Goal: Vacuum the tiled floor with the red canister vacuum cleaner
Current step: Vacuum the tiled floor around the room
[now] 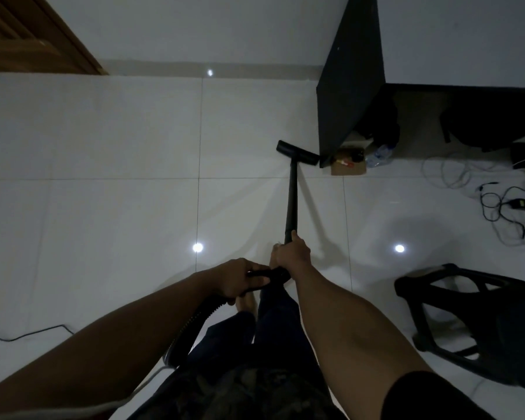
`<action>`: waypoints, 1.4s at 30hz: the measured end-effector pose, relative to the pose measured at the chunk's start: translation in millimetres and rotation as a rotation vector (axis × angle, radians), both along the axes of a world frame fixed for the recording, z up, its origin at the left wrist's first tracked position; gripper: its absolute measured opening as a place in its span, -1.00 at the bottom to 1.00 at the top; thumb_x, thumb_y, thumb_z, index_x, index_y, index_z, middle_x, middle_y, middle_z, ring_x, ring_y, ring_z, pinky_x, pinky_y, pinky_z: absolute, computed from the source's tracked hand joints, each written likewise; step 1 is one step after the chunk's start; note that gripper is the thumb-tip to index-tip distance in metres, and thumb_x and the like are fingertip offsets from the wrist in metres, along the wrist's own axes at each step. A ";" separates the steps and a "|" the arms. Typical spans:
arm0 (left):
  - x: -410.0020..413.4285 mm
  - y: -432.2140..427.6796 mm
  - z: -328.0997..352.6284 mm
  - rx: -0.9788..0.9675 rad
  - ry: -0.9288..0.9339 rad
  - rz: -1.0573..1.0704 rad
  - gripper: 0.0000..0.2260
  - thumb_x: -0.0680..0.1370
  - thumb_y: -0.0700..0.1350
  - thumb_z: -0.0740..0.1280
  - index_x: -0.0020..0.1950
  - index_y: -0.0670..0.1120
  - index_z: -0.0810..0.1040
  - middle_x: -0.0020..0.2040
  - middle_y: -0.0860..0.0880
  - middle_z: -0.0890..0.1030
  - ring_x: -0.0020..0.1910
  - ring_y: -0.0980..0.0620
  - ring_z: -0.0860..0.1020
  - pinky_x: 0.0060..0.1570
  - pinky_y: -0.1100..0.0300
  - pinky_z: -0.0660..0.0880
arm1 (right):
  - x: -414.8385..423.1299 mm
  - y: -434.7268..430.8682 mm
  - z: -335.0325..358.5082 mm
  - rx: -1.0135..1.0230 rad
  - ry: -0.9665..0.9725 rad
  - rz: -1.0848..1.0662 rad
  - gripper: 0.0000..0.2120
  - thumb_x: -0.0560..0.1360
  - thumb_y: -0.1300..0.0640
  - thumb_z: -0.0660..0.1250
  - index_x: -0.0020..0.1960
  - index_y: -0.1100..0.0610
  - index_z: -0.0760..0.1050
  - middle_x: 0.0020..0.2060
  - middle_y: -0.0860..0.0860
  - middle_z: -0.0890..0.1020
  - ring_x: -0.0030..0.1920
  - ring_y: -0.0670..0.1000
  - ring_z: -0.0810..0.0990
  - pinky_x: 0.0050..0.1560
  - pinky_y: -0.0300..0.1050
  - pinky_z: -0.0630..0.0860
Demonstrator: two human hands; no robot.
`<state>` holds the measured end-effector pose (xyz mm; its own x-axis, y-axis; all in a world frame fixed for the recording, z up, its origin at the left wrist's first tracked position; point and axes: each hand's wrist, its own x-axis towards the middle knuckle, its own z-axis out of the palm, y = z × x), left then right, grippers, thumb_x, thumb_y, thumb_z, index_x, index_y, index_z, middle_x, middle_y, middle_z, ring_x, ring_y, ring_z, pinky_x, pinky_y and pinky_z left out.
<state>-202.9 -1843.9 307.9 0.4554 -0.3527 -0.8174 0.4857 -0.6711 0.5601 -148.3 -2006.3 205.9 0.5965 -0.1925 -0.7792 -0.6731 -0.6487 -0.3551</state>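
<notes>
The right hand (291, 251) curls tight round the near end of the black tube (292, 201). The left hand (238, 278) grips the bent handle (259, 274) just behind it, where the hose (191, 328) joins. The tube points straight away from the person, down to the head (297, 152) on the white floor (103, 177). The head lies crosswise, its right end at a black panel (349, 101). A box (347, 168), cables (509, 207) and a chair (467, 322) lie to the right.
</notes>
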 end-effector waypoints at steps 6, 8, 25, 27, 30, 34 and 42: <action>26.9 -6.0 -5.1 -0.001 -0.012 -0.058 -0.58 0.63 0.13 0.26 0.48 0.10 0.41 -0.07 -0.07 0.64 -0.33 0.09 0.57 -0.43 0.43 0.45 | 17.3 -6.9 -4.2 0.051 0.043 -0.014 -0.36 0.59 0.14 0.23 0.61 -0.02 0.09 0.36 0.09 0.48 0.26 0.13 0.52 0.08 -0.15 0.44; 46.0 -10.3 -5.2 -0.003 -0.045 -0.085 -0.58 0.64 0.11 0.26 0.49 0.08 0.40 -0.06 0.05 0.59 -0.32 0.24 0.51 -0.45 0.50 0.39 | 32.9 -10.9 -7.1 0.058 0.039 -0.022 -0.37 0.59 0.12 0.23 0.61 -0.03 0.10 0.36 0.10 0.48 0.26 0.13 0.52 0.13 -0.13 0.45; 270.2 -83.9 -22.2 0.000 -0.002 0.056 -0.54 0.65 0.09 0.24 0.54 0.02 0.34 -0.11 -0.09 0.60 -0.47 0.07 0.58 -0.18 0.04 0.61 | 288.0 -70.0 -19.7 0.018 0.063 0.124 -0.37 0.61 0.18 0.20 0.61 -0.07 0.06 0.33 0.10 0.51 0.20 0.14 0.55 0.02 -0.11 0.48; 288.2 -88.4 -24.1 0.008 -0.004 0.095 -0.52 0.65 0.08 0.25 0.56 0.04 0.29 -0.04 -0.05 0.61 -0.33 -0.01 0.64 -0.13 0.07 0.59 | 312.6 -69.4 -21.9 0.008 0.073 0.130 -0.37 0.61 0.17 0.19 0.61 -0.09 0.06 0.32 0.10 0.52 0.20 0.15 0.55 0.03 -0.10 0.49; 305.9 -89.3 -30.7 -0.006 0.008 0.170 -0.51 0.64 0.09 0.26 0.56 0.07 0.29 -0.24 0.14 0.53 -0.52 0.07 0.54 -0.27 0.07 0.60 | 338.7 -65.8 -24.2 -0.005 0.085 0.152 -0.36 0.61 0.18 0.18 0.61 -0.13 0.04 0.30 0.10 0.53 0.14 0.14 0.57 -0.07 -0.10 0.48; 323.6 -90.6 -40.7 0.011 0.026 0.220 -0.51 0.63 0.12 0.27 0.55 0.09 0.30 -0.25 0.14 0.52 -0.46 0.01 0.54 -0.38 0.14 0.57 | 363.6 -63.5 -28.4 -0.039 0.090 0.200 -0.33 0.61 0.23 0.17 0.61 -0.14 0.02 0.26 0.13 0.54 0.03 0.12 0.56 -0.09 -0.08 0.51; 348.1 -104.1 -37.8 0.017 -0.026 0.260 -0.52 0.66 0.05 0.23 0.57 0.04 0.26 0.28 -0.20 0.58 0.21 -0.19 0.56 -0.03 0.20 0.40 | 397.5 -64.2 -30.5 -0.093 0.055 0.264 -0.33 0.59 0.26 0.15 0.61 -0.11 0.04 0.32 0.14 0.51 0.20 0.19 0.55 0.03 -0.05 0.49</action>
<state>145.2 -1947.9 270.2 0.5500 -0.2070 -0.8091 0.6288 -0.5350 0.5643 249.2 -2070.5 175.4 0.5928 -0.1081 -0.7980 -0.4934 -0.8319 -0.2538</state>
